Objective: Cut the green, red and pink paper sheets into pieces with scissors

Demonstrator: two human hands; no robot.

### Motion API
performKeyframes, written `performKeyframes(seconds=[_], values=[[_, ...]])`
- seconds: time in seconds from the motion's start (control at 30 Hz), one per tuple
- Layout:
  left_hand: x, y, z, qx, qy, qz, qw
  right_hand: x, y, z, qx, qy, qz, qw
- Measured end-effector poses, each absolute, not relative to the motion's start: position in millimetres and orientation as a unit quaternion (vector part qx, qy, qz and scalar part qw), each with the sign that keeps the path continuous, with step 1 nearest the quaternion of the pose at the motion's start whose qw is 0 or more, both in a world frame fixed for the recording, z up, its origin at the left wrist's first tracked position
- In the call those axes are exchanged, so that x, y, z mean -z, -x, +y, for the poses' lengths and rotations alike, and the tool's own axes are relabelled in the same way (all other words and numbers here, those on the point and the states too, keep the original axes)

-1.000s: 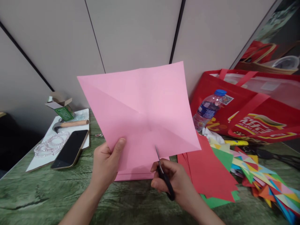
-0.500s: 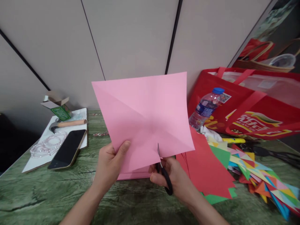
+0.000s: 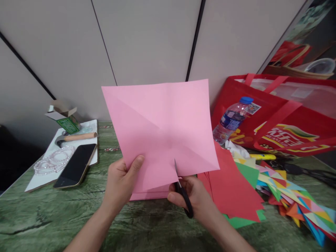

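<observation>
A creased sheet of pink paper (image 3: 157, 115) is held up in front of me. My left hand (image 3: 123, 178) pinches its lower left side, thumb on the near face. In my right hand (image 3: 190, 192) is a pair of black-handled scissors (image 3: 183, 196), fingers wrapped round the handles. The blades enter the paper's lower edge, and a short slit runs up from there. One blade shows on the near face; the other is hidden behind the sheet. More pink sheets (image 3: 149, 196) lie below on the green table.
Red paper (image 3: 231, 185) and colourful folded paper pieces (image 3: 296, 199) lie at right, near a water bottle (image 3: 231, 120) and a red bag (image 3: 286, 122). At left are a phone (image 3: 76, 166), beads (image 3: 54, 161), a wooden-handled hammer (image 3: 80, 137) and a small green box (image 3: 68, 123).
Scissors and sheet have shifted very slightly, and the blades look closer together. Both hands keep their holds.
</observation>
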State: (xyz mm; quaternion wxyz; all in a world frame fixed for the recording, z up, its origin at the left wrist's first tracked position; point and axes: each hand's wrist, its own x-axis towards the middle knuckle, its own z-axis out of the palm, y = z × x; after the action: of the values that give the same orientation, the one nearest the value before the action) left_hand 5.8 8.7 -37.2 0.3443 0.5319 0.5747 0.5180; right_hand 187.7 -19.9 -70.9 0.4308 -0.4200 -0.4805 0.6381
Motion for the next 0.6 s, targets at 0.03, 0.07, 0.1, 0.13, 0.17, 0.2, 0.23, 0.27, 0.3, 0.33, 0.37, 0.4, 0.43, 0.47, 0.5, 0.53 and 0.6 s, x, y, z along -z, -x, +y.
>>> performKeyframes(seconds=[0.03, 0.07, 0.1, 0.13, 0.17, 0.2, 0.23, 0.27, 0.3, 0.33, 0.37, 0.4, 0.43, 0.47, 0.5, 0.53, 0.6], values=[[37.6, -5.7, 8.7, -0.521, -0.529, 0.575, 0.344, 70.9, -187.3, -20.0, -0.639, 0.417, -0.479, 0.434], [38.0, -5.6, 8.8, -0.523, -0.527, 0.576, 0.343, 70.9, -186.9, -20.1, -0.64, 0.414, -0.478, 0.436], [38.3, -5.5, 8.9, -0.525, -0.525, 0.576, 0.341, 70.7, -186.6, -20.2, -0.643, 0.409, -0.478, 0.437], [38.6, -5.5, 8.9, -0.526, -0.525, 0.576, 0.34, 70.4, -186.4, -20.3, -0.645, 0.405, -0.477, 0.438], [38.7, -5.4, 8.9, -0.525, -0.525, 0.577, 0.339, 70.1, -186.2, -20.4, -0.646, 0.403, -0.476, 0.439], [38.8, -5.5, 8.9, -0.525, -0.526, 0.578, 0.337, 69.8, -186.2, -20.6, -0.647, 0.405, -0.473, 0.44], [38.7, -5.6, 8.8, -0.524, -0.527, 0.579, 0.336, 69.6, -186.1, -20.8, -0.646, 0.409, -0.472, 0.439], [38.5, -5.7, 8.7, -0.524, -0.527, 0.58, 0.334, 69.5, -186.0, -20.9, -0.644, 0.414, -0.471, 0.438], [38.4, -5.8, 8.6, -0.523, -0.526, 0.581, 0.335, 69.6, -185.9, -21.0, -0.641, 0.418, -0.472, 0.437], [38.3, -5.9, 8.5, -0.522, -0.525, 0.582, 0.336, 69.8, -185.8, -21.0, -0.639, 0.421, -0.472, 0.437], [38.3, -5.9, 8.5, -0.522, -0.524, 0.583, 0.337, 70.1, -185.6, -21.0, -0.639, 0.424, -0.471, 0.436], [38.5, -5.9, 8.4, -0.522, -0.522, 0.583, 0.339, 70.5, -185.4, -21.0, -0.638, 0.426, -0.47, 0.436], [38.7, -5.7, 8.4, -0.522, -0.521, 0.583, 0.342, 70.8, -185.1, -20.9, -0.638, 0.429, -0.469, 0.435], [39.1, -5.5, 8.4, -0.522, -0.52, 0.582, 0.344, 71.1, -184.9, -20.8, -0.637, 0.433, -0.467, 0.434], [39.4, -5.3, 8.4, -0.523, -0.52, 0.581, 0.345, 71.1, -184.7, -20.8, -0.637, 0.436, -0.467, 0.431], [39.6, -5.2, 8.4, -0.524, -0.52, 0.58, 0.344, 70.9, -184.5, -20.7, -0.637, 0.439, -0.467, 0.427], [39.6, -5.1, 8.4, -0.526, -0.521, 0.581, 0.339, 69.7, -184.1, -20.8, -0.636, 0.445, -0.467, 0.424]])
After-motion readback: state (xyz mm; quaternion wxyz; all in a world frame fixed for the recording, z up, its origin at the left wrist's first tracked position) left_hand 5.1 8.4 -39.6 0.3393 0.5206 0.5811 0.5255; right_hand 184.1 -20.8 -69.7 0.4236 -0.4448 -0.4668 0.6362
